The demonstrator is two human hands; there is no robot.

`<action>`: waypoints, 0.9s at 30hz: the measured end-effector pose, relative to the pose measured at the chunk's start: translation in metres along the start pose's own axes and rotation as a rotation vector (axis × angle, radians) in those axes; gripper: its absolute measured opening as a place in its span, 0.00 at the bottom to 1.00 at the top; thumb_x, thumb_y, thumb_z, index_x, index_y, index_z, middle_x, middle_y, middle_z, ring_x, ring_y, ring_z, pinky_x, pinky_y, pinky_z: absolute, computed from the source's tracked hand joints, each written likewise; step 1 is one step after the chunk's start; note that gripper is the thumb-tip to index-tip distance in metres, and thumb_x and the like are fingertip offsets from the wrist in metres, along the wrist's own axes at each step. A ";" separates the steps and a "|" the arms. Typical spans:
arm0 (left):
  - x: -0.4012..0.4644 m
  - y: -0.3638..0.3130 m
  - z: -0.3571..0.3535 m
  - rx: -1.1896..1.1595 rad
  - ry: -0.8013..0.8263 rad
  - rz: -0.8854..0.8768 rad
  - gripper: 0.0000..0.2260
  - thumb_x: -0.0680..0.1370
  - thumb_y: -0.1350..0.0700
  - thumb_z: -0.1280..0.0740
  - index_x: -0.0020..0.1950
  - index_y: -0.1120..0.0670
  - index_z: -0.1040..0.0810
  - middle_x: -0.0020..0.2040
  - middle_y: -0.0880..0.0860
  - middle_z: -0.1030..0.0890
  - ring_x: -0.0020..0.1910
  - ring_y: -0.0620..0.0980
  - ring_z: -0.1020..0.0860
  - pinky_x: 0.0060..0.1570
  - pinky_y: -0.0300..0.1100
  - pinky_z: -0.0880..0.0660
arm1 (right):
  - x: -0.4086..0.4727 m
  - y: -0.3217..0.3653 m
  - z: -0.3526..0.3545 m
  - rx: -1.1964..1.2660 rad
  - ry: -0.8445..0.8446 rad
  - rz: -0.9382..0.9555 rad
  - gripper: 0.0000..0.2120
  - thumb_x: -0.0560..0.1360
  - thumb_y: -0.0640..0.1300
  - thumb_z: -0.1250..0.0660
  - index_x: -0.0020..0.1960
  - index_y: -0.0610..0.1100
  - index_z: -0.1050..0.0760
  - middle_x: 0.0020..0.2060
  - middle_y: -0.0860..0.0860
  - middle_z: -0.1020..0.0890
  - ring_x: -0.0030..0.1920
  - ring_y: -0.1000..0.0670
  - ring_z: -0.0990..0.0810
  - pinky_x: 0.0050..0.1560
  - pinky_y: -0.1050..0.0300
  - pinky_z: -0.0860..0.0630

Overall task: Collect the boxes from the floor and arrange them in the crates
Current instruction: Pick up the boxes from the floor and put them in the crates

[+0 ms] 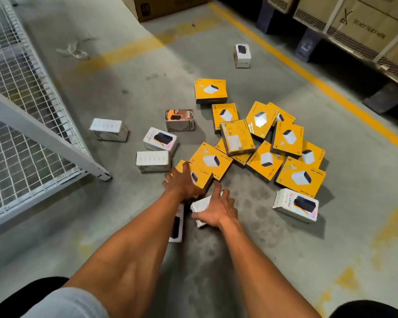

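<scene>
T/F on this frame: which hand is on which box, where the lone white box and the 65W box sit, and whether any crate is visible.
1. The left hand rests on a yellow box. True.
2. The right hand holds a brown box. False: its fingers curl over a small white box.
3. A lone white box stands apart, beyond the yellow pile. True.
4. The 65W box lies on top of the yellow pile. False: it sits on the floor beside it.
5. A plastic crate stands among the boxes. False: none is visible.
</scene>
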State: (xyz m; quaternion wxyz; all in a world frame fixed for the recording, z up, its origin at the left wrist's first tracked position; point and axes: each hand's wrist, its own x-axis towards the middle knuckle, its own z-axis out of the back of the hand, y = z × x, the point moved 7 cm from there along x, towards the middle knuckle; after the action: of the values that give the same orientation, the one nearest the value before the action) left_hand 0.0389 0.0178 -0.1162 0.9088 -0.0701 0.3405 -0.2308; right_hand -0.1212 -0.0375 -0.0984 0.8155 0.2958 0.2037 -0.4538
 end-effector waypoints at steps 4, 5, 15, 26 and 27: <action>-0.019 0.008 0.017 -0.305 -0.004 0.070 0.51 0.56 0.28 0.24 0.74 0.44 0.38 0.66 0.59 0.26 0.68 0.65 0.27 0.65 0.55 0.26 | -0.014 -0.005 0.021 0.261 -0.028 -0.136 0.55 0.58 0.70 0.24 0.77 0.53 0.46 0.70 0.44 0.37 0.69 0.35 0.29 0.65 0.43 0.26; -0.025 0.008 0.023 -0.429 -0.006 0.049 0.48 0.56 0.28 0.23 0.71 0.44 0.34 0.64 0.56 0.22 0.65 0.61 0.23 0.64 0.54 0.24 | -0.019 -0.005 0.026 0.322 -0.022 -0.162 0.52 0.58 0.70 0.26 0.75 0.53 0.40 0.69 0.45 0.36 0.67 0.36 0.28 0.66 0.44 0.25; -0.155 -0.010 0.164 -1.307 0.082 0.083 0.25 0.68 0.36 0.27 0.61 0.46 0.20 0.60 0.55 0.16 0.53 0.54 0.20 0.55 0.53 0.27 | -0.130 0.050 0.140 1.357 0.269 -0.155 0.19 0.77 0.64 0.34 0.62 0.54 0.21 0.52 0.47 0.16 0.56 0.42 0.17 0.61 0.30 0.22; -0.373 -0.072 0.374 -1.521 0.160 0.018 0.31 0.71 0.33 0.27 0.68 0.51 0.20 0.65 0.64 0.18 0.64 0.64 0.19 0.69 0.66 0.26 | -0.327 0.158 0.362 1.591 0.289 -0.040 0.32 0.72 0.73 0.34 0.60 0.49 0.16 0.57 0.40 0.16 0.56 0.38 0.16 0.56 0.34 0.22; -0.394 -0.076 0.397 -1.554 0.182 0.001 0.33 0.70 0.33 0.27 0.69 0.52 0.20 0.67 0.65 0.19 0.65 0.65 0.19 0.69 0.66 0.27 | -0.347 0.169 0.387 1.611 0.311 -0.013 0.30 0.74 0.73 0.37 0.56 0.49 0.14 0.54 0.41 0.15 0.52 0.40 0.16 0.55 0.35 0.22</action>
State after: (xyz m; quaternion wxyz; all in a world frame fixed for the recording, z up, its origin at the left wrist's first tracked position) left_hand 0.0086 0.1229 0.4381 0.5678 -0.6669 0.4776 0.0695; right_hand -0.1261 -0.0109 0.4481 0.3130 0.8490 -0.0724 -0.4195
